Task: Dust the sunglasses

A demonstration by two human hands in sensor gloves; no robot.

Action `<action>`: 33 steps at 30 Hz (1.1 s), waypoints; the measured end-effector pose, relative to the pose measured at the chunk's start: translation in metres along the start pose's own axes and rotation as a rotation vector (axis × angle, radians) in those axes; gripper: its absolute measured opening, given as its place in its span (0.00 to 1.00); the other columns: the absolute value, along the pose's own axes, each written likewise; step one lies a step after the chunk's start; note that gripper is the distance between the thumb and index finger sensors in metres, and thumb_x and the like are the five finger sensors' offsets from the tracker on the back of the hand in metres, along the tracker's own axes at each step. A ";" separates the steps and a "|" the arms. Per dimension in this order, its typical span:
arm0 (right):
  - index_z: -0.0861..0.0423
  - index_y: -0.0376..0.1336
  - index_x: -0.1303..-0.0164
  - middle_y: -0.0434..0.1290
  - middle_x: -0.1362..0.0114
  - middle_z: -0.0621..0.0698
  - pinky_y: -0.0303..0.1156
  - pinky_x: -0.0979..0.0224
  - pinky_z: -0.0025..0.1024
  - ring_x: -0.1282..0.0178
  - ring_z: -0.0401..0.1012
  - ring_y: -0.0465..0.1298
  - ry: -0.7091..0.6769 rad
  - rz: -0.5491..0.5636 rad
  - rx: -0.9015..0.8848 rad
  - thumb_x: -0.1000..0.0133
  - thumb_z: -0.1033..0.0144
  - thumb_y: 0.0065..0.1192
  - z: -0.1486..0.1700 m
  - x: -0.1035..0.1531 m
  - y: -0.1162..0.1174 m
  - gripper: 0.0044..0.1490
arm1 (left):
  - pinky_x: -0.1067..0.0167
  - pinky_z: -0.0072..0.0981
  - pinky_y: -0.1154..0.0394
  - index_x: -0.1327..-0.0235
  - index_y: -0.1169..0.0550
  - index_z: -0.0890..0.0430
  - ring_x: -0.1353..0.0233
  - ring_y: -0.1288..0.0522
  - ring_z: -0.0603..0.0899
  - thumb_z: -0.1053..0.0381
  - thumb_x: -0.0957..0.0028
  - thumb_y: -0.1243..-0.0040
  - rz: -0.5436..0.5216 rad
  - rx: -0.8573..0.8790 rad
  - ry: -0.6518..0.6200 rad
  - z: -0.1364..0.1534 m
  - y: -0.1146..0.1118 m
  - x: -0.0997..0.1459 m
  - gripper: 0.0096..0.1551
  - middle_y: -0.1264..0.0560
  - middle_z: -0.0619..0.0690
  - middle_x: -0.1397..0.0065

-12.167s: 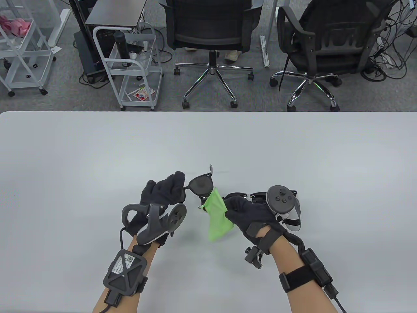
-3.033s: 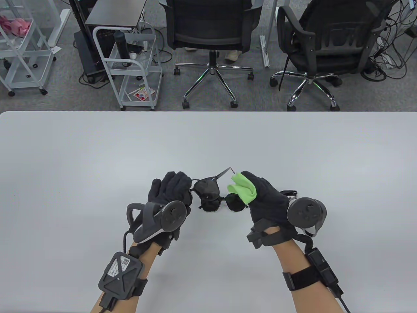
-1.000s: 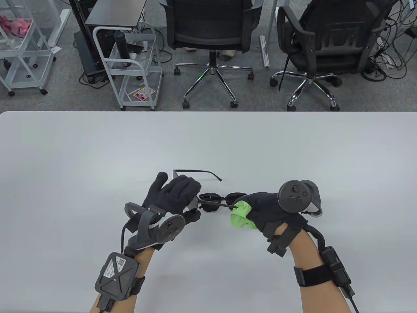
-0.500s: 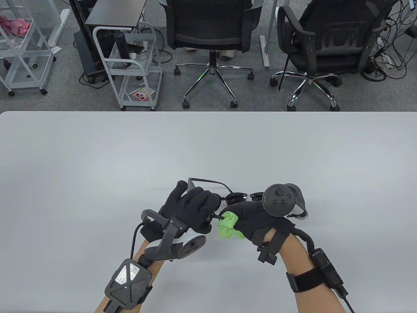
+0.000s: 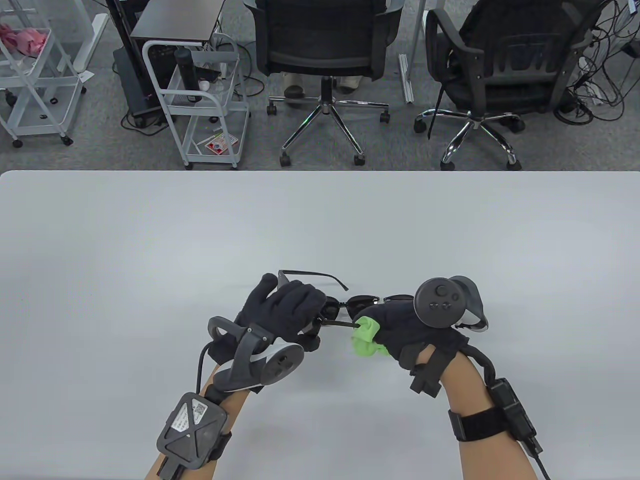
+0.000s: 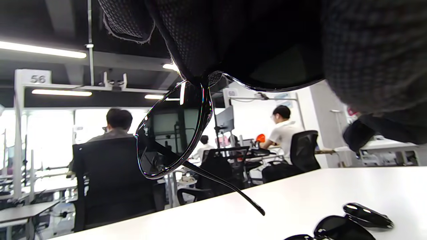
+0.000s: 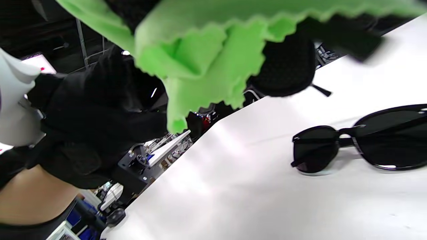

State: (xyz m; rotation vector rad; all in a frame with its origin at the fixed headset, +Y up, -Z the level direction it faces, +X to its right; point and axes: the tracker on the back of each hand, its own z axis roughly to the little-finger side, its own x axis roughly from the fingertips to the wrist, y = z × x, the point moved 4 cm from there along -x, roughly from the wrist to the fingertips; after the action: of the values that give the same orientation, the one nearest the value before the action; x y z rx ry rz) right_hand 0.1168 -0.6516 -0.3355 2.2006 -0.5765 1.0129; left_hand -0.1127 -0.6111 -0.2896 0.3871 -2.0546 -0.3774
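Nearest me, above the pale matte table (image 5: 150, 240), my left hand (image 5: 287, 312) gripped the sunglasses (image 6: 173, 133) at the front of the frame, fingers curled over the lens end, so the pair hung clear of the surface. My right hand (image 5: 400, 327) was closed around a bunched green cloth (image 5: 365, 339), its pinked, zigzag edge showing in the right wrist view, and the cloth was wrapped on the near temple arm (image 5: 340, 324); whether my fingertips pinched the arm through it I could not tell. I judged the glasses light and stiff but delicate: thin glossy black rims, dark lenses that would smear or scratch, slim temple arms that could flex or strain at the hinge if pulled sideways. The safest hold seemed to be the rim near the hinge, not the lens face, with the cloth sliding along the arm under gentle pressure. The cloth looked soft, thin and limp, likely microfibre, good for grip on slick plastic. The far temple arm (image 5: 312, 276) stuck out beyond my left fingers, straight with a bent tip. Just beyond my hands a second pair of dark sunglasses (image 5: 367, 301) lay on the table, rounded lenses in black frames. Farther off stood two black office chairs (image 5: 320, 40) and a white wire cart (image 5: 200, 100) on grey carpet.
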 end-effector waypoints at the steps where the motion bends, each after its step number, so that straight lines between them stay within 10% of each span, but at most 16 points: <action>1: 0.62 0.75 0.47 0.84 0.53 0.55 0.67 0.34 0.65 0.54 0.51 0.83 0.004 0.011 -0.026 0.50 0.59 0.65 0.003 0.001 -0.002 0.28 | 0.21 0.50 0.32 0.33 0.30 0.32 0.25 0.19 0.43 0.23 0.80 0.25 0.001 0.013 0.010 0.003 0.000 0.000 0.54 0.24 0.30 0.28; 6: 0.62 0.75 0.46 0.84 0.51 0.56 0.66 0.34 0.66 0.51 0.54 0.83 0.009 0.074 -0.067 0.49 0.59 0.65 0.005 0.004 -0.007 0.28 | 0.21 0.50 0.32 0.31 0.31 0.34 0.25 0.19 0.45 0.23 0.78 0.29 0.050 0.114 0.033 0.008 -0.006 -0.002 0.55 0.25 0.32 0.27; 11: 0.61 0.66 0.31 0.74 0.26 0.60 0.59 0.31 0.72 0.28 0.62 0.73 -0.010 0.324 0.143 0.47 0.59 0.66 -0.015 0.012 -0.023 0.35 | 0.23 0.52 0.32 0.29 0.30 0.39 0.30 0.15 0.47 0.20 0.75 0.34 0.185 0.432 0.179 0.032 -0.029 -0.002 0.56 0.22 0.36 0.29; 17: 0.59 0.69 0.34 0.78 0.30 0.57 0.62 0.30 0.69 0.31 0.58 0.78 -0.173 0.524 0.450 0.49 0.56 0.68 -0.065 0.020 -0.015 0.34 | 0.28 0.52 0.28 0.26 0.33 0.45 0.41 0.11 0.49 0.16 0.70 0.41 0.256 0.696 0.428 0.060 -0.051 0.006 0.58 0.21 0.39 0.33; 26: 0.59 0.73 0.39 0.83 0.36 0.55 0.66 0.31 0.65 0.37 0.55 0.82 -0.257 0.285 0.833 0.51 0.53 0.69 -0.085 -0.007 0.063 0.34 | 0.36 0.50 0.22 0.22 0.42 0.52 0.53 0.07 0.48 0.18 0.61 0.48 0.405 1.061 0.603 0.071 -0.087 0.022 0.59 0.21 0.44 0.34; 33: 0.57 0.73 0.39 0.83 0.36 0.54 0.66 0.31 0.65 0.38 0.54 0.83 -0.238 -0.011 0.779 0.51 0.53 0.67 -0.077 -0.023 0.103 0.33 | 0.36 0.49 0.21 0.22 0.44 0.53 0.54 0.07 0.49 0.19 0.60 0.48 0.379 1.126 0.626 0.076 -0.087 0.023 0.59 0.22 0.45 0.33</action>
State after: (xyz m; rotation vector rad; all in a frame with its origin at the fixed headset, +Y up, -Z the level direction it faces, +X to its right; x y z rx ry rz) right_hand 0.0007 -0.6667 -0.2773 3.0301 -0.2852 1.0961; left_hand -0.1799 -0.6906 -0.3448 0.6458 -1.4759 1.0583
